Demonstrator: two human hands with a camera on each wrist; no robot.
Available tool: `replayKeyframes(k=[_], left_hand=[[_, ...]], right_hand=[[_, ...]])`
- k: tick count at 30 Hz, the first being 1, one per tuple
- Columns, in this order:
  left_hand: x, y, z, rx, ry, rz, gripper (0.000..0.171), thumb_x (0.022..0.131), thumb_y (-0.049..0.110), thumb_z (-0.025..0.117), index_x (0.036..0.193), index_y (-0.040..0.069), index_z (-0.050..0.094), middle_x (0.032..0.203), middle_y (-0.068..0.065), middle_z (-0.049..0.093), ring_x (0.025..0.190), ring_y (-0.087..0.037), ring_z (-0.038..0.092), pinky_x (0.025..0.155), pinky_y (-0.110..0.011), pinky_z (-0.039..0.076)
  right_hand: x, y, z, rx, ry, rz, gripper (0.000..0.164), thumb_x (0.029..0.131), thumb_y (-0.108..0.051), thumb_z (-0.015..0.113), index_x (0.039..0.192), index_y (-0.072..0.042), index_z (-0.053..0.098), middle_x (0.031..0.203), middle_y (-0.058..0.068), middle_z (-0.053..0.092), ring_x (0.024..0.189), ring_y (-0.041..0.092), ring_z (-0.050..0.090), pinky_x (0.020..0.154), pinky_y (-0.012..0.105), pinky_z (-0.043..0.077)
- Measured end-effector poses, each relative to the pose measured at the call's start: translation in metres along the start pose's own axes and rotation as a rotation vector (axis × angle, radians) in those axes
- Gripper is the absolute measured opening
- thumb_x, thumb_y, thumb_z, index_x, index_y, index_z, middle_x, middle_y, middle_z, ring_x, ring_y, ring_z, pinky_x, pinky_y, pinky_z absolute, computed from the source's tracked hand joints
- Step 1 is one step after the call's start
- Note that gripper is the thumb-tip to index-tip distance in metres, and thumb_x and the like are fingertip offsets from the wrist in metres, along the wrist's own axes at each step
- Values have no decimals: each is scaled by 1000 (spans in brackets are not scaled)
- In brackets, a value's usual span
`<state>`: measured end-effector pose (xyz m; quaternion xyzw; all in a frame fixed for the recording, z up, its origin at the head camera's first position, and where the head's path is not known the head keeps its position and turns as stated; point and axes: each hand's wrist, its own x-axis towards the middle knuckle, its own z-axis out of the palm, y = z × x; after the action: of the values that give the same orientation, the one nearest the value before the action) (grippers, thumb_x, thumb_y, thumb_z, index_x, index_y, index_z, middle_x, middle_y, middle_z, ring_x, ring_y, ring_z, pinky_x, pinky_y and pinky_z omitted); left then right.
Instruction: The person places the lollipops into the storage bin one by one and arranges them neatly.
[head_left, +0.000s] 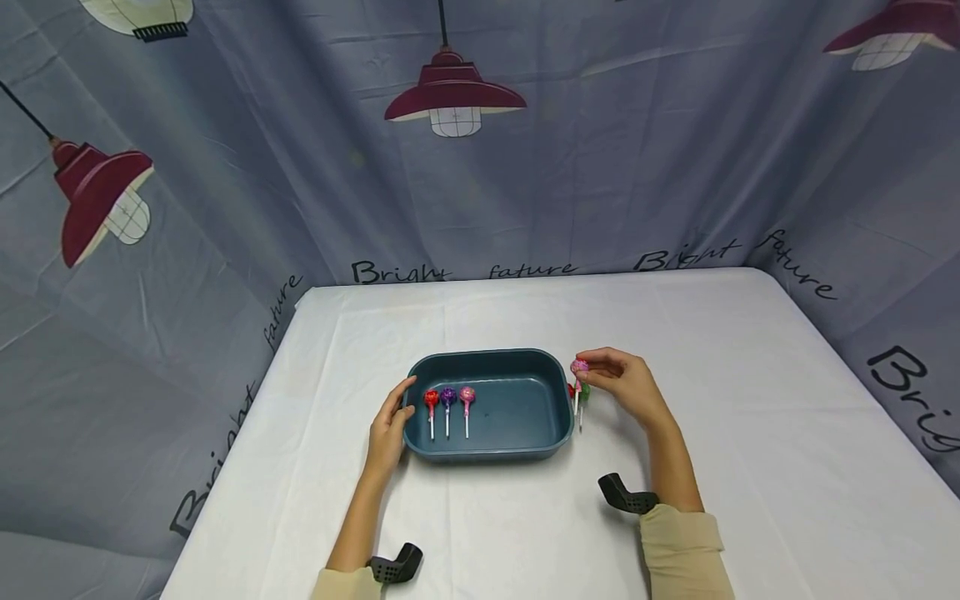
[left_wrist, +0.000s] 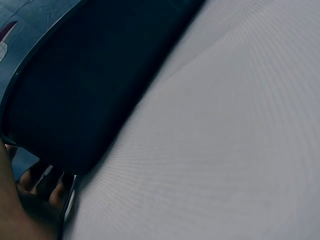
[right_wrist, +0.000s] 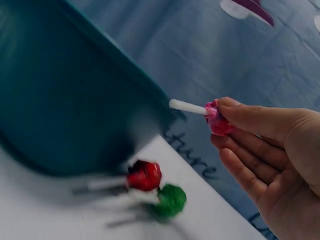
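A person pinches a pink-wrapped lollipop point(head_left: 579, 367) by its head between the thumb and fingers of the right hand point(head_left: 622, 385), just beside the right end of a dark teal tray point(head_left: 517, 421), the white stick angled away from the grip. The left hand point(head_left: 386, 433) grasps the tray's left end, thumb at the rim and fingers against the outer wall; the left wrist view is dark there, and the fingertips are lost against the tray.

Inside the tray, toward its left end, a red lollipop point(head_left: 431, 398), a purple lollipop point(head_left: 448, 397) and a second pink lollipop point(head_left: 467, 394) lie in a row, sticks pointing toward the tray's near side. Just outside the tray's right end, another red lollipop point(right_wrist: 145, 175) and a green lollipop point(right_wrist: 172, 201) lie close together on the counter point(head_left: 510, 533); from the head they are partly hidden behind the held sweet and the fingers, and in the right wrist view their sticks blur.

The left wrist view cuts off most of the tray and shows none of the sweets. Below the tray, black wrist devices point(head_left: 628, 495) sit by rolled beige sleeves point(head_left: 682, 546), which run out of the frame. Behind the tray hangs a grey-blue backdrop point(head_left: 585, 167) printed with red lamps point(head_left: 455, 87), the one at far right cropped.
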<state>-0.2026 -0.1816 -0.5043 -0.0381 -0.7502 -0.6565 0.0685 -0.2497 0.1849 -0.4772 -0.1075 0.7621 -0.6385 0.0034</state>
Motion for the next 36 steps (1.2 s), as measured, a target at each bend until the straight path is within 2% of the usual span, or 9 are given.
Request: replayKeyframes(k=[7,12,20,26,32,36], left_hand=[[0,0,0,-8,-2,7,43,92,-1,44,134,7,48,142,-9,38,132,-16,30,102,-13,26],[1,1,0,8,3,-5,43,92,0,44,134,9,49,142,-8,38,132,-15,31,102,-14,26],[1,1,-1,11,2,-3,43,92,0,44,134,8,49,142,-10,38,131,-17,31,101,-13,27],[1,1,-1,9,-4,-6,43,92,1,44,134,8,48,143,-10,37,131,-16,31,100,-12,27],[1,2,-1,0,-9,5,43,92,-1,44,134,6,47,143,-11,37,132,-16,31,101,-13,27],[1,1,-1,5,-9,0,43,92,-1,44,134,6,48,143,-10,38,132,-16,31,101,-12,27]], right_hand=[[8,-29,20,-4,-47,-4,33,82,-3,66,112,10,59,105,26,61,89,18,64,77,20,51],[10,-42,32,-38,-68,3,33,84,-6,66,112,8,59,105,24,62,92,23,64,78,20,50],[20,-49,51,-73,-81,9,32,83,-6,67,112,7,60,104,21,63,94,31,61,78,22,51],[27,-51,68,-50,-106,9,31,82,-4,67,111,7,61,104,20,63,96,34,60,79,25,51],[31,-51,84,-8,-65,-40,29,81,2,66,108,12,60,102,26,63,93,38,61,76,21,51],[34,-51,91,-9,-58,-43,29,81,2,66,107,13,60,101,27,62,93,38,61,75,20,51]])
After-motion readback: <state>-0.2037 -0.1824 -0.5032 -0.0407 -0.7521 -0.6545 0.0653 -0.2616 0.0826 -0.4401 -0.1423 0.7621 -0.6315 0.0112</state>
